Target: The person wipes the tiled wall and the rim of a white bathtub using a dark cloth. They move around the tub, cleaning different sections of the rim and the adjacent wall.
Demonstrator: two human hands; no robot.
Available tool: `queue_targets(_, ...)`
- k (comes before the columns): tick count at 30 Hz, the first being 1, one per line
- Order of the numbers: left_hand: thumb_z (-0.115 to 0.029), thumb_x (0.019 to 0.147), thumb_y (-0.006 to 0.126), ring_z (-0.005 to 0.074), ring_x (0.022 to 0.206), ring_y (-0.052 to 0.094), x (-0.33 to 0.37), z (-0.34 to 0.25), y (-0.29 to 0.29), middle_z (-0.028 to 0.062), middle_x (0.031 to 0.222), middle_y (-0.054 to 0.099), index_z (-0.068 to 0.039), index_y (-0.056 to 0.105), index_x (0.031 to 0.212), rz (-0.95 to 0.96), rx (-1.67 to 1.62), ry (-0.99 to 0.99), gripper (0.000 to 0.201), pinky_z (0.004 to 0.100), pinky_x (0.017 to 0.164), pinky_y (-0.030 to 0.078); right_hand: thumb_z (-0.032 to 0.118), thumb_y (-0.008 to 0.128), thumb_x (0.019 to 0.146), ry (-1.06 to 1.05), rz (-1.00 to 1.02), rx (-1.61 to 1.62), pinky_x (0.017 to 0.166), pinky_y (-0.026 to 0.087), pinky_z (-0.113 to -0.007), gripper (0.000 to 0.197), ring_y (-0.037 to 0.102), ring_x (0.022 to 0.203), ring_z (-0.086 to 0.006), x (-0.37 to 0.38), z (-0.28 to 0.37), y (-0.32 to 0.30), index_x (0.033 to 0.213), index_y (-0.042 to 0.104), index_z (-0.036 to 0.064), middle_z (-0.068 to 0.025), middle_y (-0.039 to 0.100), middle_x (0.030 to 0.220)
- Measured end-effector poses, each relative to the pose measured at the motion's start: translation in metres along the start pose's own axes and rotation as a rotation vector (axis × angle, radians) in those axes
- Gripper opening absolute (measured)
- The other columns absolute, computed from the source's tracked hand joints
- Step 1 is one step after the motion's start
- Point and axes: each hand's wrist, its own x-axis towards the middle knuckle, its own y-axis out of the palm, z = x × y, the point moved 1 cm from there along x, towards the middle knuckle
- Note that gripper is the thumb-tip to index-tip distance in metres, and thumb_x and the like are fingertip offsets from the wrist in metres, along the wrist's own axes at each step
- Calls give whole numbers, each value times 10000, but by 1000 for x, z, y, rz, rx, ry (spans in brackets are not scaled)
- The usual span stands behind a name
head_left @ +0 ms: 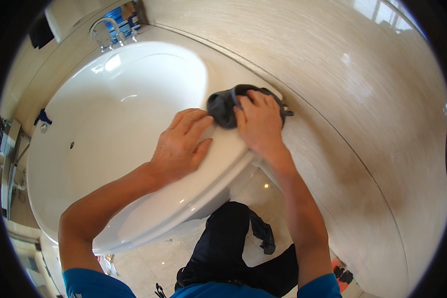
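A dark grey, bunched-up cloth (222, 107) rests on the white rim at the tub's right corner, beside the tiled wall. My right hand (261, 120) grips it from above, fingers curled into its folds. Close by, my left hand (181, 146) hovers at or on the tub's inner edge; its fingers are stretched out toward the cloth, the tips reaching its near left side. Nothing shows in that hand. The white bathtub (84, 184) spreads under both arms.
A curved chrome faucet (107, 30) stands at the far left corner, with a blue container (115, 19) behind it. Some dark blue item (43, 117) hangs over the left rim. Pale tiled wall (362, 99) closes off the right side. My black-trousered legs (218, 248) are below.
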Motion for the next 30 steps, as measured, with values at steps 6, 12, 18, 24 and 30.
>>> queue_targets(6, -51, 738, 719, 412, 1172, 533, 3, -5, -6, 213, 1277, 546, 36, 562, 1272, -1, -6, 64, 564, 446, 974, 475, 183, 653, 810, -77, -39, 210, 1079, 316, -516, 250, 531, 1171, -341, -37, 47, -16, 1039, 693, 92, -156, 611, 1145)
queue_targets(12, -55, 777, 691, 407, 1170, 545, -3, -2, -3, 236, 1291, 551, 61, 596, 1228, 60, -53, 9, 475, 431, 989, 465, 167, 662, 812, 39, -191, 293, 1071, 320, -488, 220, 545, 1122, -311, -26, 19, -9, 1002, 714, 69, -127, 622, 1118)
queue_targets(18, -88, 804, 677, 430, 1171, 541, 1, -2, -5, 271, 1250, 569, 52, 659, 1113, 146, 30, 68, 340, 454, 985, 457, 168, 646, 841, 276, -410, 345, 1084, 314, -537, 252, 483, 1236, -406, -40, 19, 0, 1055, 691, 44, -203, 572, 1244)
queue_targets(24, -53, 793, 664, 423, 1184, 539, -2, -2, -10, 263, 1255, 575, 57, 673, 1074, 146, 40, 45, 302, 452, 1005, 445, 180, 612, 911, 390, -453, 458, 1083, 324, -537, 292, 454, 1238, -439, -72, 41, 4, 1164, 649, 39, -246, 478, 1351)
queue_targets(30, -44, 804, 656, 409, 1189, 539, -1, -3, -6, 249, 1254, 585, 58, 676, 1070, 138, 11, 20, 286, 440, 1019, 437, 172, 585, 938, 436, -498, 423, 1047, 373, -479, 308, 462, 1215, -425, -52, -7, 9, 1178, 610, -20, -236, 499, 1342)
